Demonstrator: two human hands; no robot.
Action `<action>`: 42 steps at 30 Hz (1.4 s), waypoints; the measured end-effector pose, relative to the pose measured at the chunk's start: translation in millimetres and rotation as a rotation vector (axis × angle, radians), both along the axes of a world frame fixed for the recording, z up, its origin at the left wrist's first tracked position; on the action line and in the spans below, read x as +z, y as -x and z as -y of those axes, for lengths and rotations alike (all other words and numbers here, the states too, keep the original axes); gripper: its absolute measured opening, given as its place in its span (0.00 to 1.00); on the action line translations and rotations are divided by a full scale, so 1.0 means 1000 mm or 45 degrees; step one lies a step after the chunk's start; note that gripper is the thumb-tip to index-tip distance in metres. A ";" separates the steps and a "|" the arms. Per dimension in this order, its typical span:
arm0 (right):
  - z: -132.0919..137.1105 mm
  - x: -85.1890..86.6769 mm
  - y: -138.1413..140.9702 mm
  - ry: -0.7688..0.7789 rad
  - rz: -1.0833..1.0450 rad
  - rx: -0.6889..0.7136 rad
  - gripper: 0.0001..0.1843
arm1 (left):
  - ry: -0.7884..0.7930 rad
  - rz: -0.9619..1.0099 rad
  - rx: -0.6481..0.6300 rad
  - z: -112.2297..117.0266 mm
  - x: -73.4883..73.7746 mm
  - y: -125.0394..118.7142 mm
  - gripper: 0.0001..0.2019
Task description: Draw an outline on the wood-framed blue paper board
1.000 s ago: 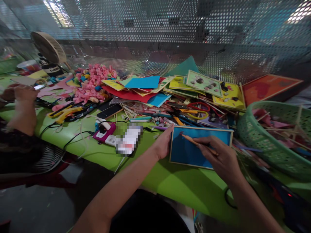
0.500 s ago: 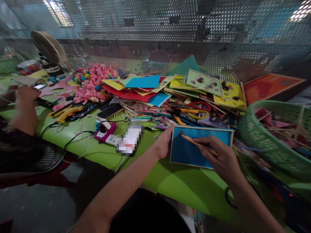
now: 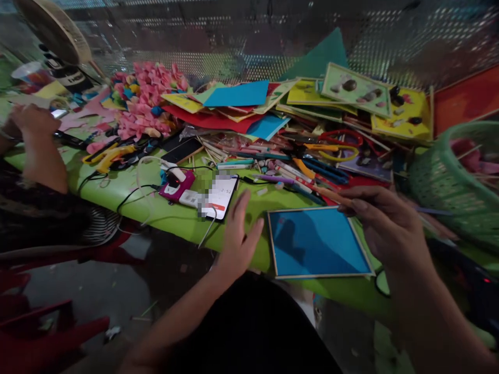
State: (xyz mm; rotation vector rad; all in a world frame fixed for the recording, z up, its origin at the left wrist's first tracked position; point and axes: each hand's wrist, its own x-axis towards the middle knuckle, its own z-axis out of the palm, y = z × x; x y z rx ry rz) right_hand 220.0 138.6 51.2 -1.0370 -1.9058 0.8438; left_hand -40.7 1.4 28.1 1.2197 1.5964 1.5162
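A blue panel with a pale wooden frame (image 3: pixel 317 241) lies flat on the green table near its front edge. My left hand (image 3: pixel 238 236) hovers just left of the frame, fingers stretched out and apart, holding nothing. My right hand (image 3: pixel 384 223) is above the frame's upper right corner, fingers pinched on a thin wooden stick (image 3: pixel 325 193) that points left over the clutter. A phone (image 3: pixel 220 197) lies just beyond my left hand.
Coloured paper sheets (image 3: pixel 234 104), scissors (image 3: pixel 335 145), pens and sticks pile behind the frame. A green basket (image 3: pixel 452 176) stands at right. Pink paper flowers (image 3: pixel 148 104) and a fan (image 3: pixel 50 31) sit at back left. Another person's hand (image 3: pixel 33 122) rests at the left.
My left hand let go of the frame's left edge and opened. My right hand lifted the stick off the blue panel and moved right. The view tilted down and closer.
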 end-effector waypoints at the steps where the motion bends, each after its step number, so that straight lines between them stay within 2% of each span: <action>1: 0.005 -0.002 0.000 0.137 -0.103 -0.011 0.15 | -0.004 -0.212 -0.073 0.013 -0.003 0.001 0.27; 3: 0.018 -0.009 -0.001 0.380 -0.230 -0.027 0.14 | -0.006 -0.557 -0.314 0.033 -0.011 -0.001 0.24; 5: 0.033 -0.018 -0.002 0.526 -0.248 -0.047 0.15 | -0.075 -0.852 -0.503 0.045 -0.019 -0.005 0.20; 7: 0.047 -0.025 -0.001 0.611 -0.245 -0.071 0.17 | -0.115 -1.052 -0.562 0.050 -0.024 -0.010 0.19; 9: 0.057 -0.029 0.003 0.613 -0.194 -0.093 0.16 | -0.130 -1.148 -0.535 0.050 -0.028 -0.013 0.18; 14: 0.062 -0.023 0.022 0.492 0.028 -0.167 0.15 | -0.198 -1.215 -0.467 0.049 -0.037 -0.013 0.17; 22: 0.062 -0.029 0.031 0.443 0.075 -0.154 0.10 | -0.341 -1.239 -0.353 0.046 -0.053 -0.017 0.16; 30: 0.063 -0.030 0.030 0.408 0.140 -0.127 0.08 | -0.353 -1.262 -0.349 0.045 -0.053 -0.016 0.16; 35: 0.064 -0.034 0.027 0.383 0.181 -0.171 0.08 | -0.359 -1.279 -0.355 0.046 -0.054 -0.015 0.16; 42: 0.064 -0.027 0.032 0.393 0.174 -0.141 0.07 | -0.350 -1.271 -0.353 0.046 -0.054 -0.015 0.17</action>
